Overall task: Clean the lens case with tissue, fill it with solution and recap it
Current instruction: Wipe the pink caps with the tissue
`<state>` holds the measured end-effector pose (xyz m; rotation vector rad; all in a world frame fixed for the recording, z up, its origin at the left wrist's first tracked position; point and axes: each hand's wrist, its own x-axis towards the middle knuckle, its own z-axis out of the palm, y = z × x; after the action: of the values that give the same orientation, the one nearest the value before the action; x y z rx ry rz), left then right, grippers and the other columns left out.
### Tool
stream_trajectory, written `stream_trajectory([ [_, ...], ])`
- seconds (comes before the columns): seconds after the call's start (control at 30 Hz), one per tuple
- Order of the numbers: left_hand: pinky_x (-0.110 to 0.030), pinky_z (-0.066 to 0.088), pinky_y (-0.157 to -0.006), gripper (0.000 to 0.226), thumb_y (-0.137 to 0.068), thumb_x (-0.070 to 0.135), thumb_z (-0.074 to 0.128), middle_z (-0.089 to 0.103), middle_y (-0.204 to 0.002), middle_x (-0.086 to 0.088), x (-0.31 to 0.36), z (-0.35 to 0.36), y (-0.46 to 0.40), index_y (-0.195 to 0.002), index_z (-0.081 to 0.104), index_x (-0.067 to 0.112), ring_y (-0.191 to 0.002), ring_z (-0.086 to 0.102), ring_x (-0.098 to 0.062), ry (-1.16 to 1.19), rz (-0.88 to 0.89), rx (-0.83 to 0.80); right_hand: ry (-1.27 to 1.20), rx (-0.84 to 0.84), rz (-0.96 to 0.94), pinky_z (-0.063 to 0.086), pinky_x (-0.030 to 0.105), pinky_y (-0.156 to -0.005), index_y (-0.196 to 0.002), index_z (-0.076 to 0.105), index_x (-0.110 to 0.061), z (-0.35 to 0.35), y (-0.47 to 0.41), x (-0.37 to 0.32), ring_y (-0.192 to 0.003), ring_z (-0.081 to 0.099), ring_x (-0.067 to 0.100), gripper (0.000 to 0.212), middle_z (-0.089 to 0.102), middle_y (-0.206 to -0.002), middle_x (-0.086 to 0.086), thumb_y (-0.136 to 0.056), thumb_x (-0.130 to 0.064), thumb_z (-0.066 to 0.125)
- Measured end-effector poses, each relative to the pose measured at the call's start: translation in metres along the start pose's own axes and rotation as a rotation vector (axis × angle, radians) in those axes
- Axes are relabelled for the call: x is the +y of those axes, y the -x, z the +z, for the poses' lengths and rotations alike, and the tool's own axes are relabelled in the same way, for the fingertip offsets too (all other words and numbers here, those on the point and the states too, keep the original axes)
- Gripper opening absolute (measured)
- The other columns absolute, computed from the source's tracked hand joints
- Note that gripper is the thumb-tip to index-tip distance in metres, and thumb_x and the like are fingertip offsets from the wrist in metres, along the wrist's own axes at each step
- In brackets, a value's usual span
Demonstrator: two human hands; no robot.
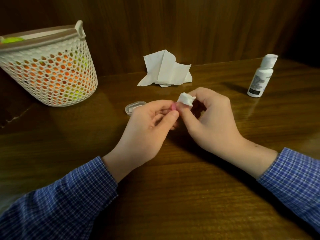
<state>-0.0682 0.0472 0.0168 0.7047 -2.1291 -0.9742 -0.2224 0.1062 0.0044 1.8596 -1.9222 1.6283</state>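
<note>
My left hand (152, 118) pinches a small pink piece of the lens case (173, 106) between thumb and fingers; most of it is hidden. My right hand (206, 116) holds a wad of white tissue (186, 99) wrapped over a fingertip, pressed against the pink piece. A clear plastic lens case part (134, 106) lies on the table just behind my left hand. The white solution bottle (260, 77) stands upright at the far right, its cap on. A crumpled pile of white tissue (166, 70) leans against the back wall.
A white mesh basket (52, 70) with orange and green contents stands at the left on the dark wooden table (173, 196). A wooden wall closes the back. My blue checked sleeves cover both forearms.
</note>
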Motion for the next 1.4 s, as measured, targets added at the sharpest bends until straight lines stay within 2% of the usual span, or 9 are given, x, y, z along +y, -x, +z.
stream_trajectory([
  [0.17, -0.018, 0.054, -0.075, 0.031, -0.106, 0.019, 0.043, 0.067, -0.09, 0.01, -0.002, -0.004, -0.001, -0.127, 0.066, 0.016, -0.085, 0.067, -0.005, -0.022, -0.039, -0.108, 0.088, -0.026, -0.16, 0.047, 0.013, -0.068, -0.095, 0.074, -0.014, -0.003, -0.002, 0.001, -0.079, 0.058, 0.004, 0.006, 0.065, -0.088, -0.006, -0.095, -0.017, 0.068],
  [0.27, -0.02, 0.054, -0.076, 0.029, -0.108, 0.023, 0.037, 0.064, -0.089, 0.008, -0.003, -0.006, 0.0, -0.113, 0.066, 0.023, -0.082, 0.063, -0.004, -0.012, -0.091, -0.161, 0.101, -0.073, -0.193, 0.046, 0.01, -0.07, -0.096, 0.073, -0.014, -0.005, -0.001, 0.001, -0.081, 0.057, 0.003, 0.006, 0.063, -0.089, -0.008, -0.095, -0.015, 0.068],
  [0.5, -0.044, 0.051, -0.082, 0.051, -0.105, 0.045, 0.031, 0.057, -0.084, -0.006, -0.008, -0.007, -0.005, -0.11, 0.062, 0.005, -0.079, 0.056, -0.019, 0.125, -0.24, -0.265, 0.015, -0.233, -0.106, 0.042, 0.009, -0.073, -0.088, 0.066, -0.026, -0.009, -0.005, -0.002, -0.085, 0.059, -0.001, 0.011, 0.062, -0.087, -0.015, -0.097, -0.019, 0.065],
  [0.6, -0.05, 0.055, -0.088, 0.047, -0.097, 0.051, 0.034, 0.065, -0.093, -0.011, -0.009, -0.005, -0.007, -0.113, 0.061, 0.015, -0.087, 0.065, -0.029, 0.141, -0.241, -0.243, -0.024, -0.248, 0.003, 0.046, 0.021, -0.066, -0.085, 0.067, -0.021, -0.008, -0.006, 0.0, -0.079, 0.061, 0.01, 0.015, 0.065, -0.081, -0.008, -0.099, -0.023, 0.062],
  [0.73, -0.03, 0.06, -0.081, 0.025, -0.1, 0.021, 0.058, 0.07, -0.101, 0.001, -0.011, -0.005, -0.006, -0.124, 0.054, 0.02, -0.094, 0.072, -0.016, 0.157, -0.075, -0.151, -0.078, -0.249, 0.11, 0.043, 0.02, -0.054, -0.081, 0.065, -0.021, -0.008, -0.009, 0.003, -0.065, 0.055, 0.009, 0.021, 0.062, -0.071, -0.006, -0.1, -0.029, 0.062],
  [0.83, -0.032, 0.061, -0.084, 0.03, -0.096, 0.005, 0.063, 0.069, -0.103, 0.002, -0.01, -0.003, -0.004, -0.123, 0.055, 0.014, -0.097, 0.071, -0.017, 0.132, 0.002, -0.111, -0.112, -0.251, 0.113, 0.043, 0.018, -0.055, -0.079, 0.065, -0.02, -0.008, -0.007, 0.002, -0.066, 0.056, 0.012, 0.022, 0.062, -0.069, -0.005, -0.101, -0.027, 0.062],
  [1.17, -0.034, 0.06, -0.091, 0.032, -0.1, 0.008, 0.058, 0.072, -0.112, -0.004, -0.007, -0.002, -0.006, -0.132, 0.057, 0.012, -0.104, 0.071, -0.015, 0.191, -0.091, -0.136, -0.029, -0.203, 0.112, 0.046, 0.022, -0.059, -0.087, 0.067, -0.02, -0.005, -0.005, 0.002, -0.074, 0.06, 0.011, 0.019, 0.065, -0.074, -0.005, -0.1, -0.033, 0.062],
  [1.3, -0.032, 0.059, -0.084, 0.029, -0.102, 0.007, 0.052, 0.072, -0.102, -0.004, -0.009, -0.008, -0.01, -0.13, 0.059, 0.012, -0.09, 0.07, -0.015, 0.32, -0.174, -0.197, 0.046, -0.148, 0.048, 0.042, 0.01, -0.063, -0.086, 0.069, -0.024, -0.008, -0.006, 0.003, -0.078, 0.061, 0.003, 0.014, 0.064, -0.077, -0.014, -0.097, -0.032, 0.066],
  [1.4, -0.026, 0.055, -0.075, 0.027, -0.105, 0.008, 0.043, 0.065, -0.087, -0.003, -0.01, -0.012, -0.014, -0.124, 0.062, 0.004, -0.078, 0.063, -0.012, 0.541, -0.278, -0.253, -0.061, -0.089, 0.065, 0.056, 0.027, -0.068, -0.092, 0.073, -0.02, -0.012, -0.01, 0.005, -0.077, 0.067, 0.013, 0.007, 0.071, -0.08, -0.002, -0.093, -0.027, 0.073],
])
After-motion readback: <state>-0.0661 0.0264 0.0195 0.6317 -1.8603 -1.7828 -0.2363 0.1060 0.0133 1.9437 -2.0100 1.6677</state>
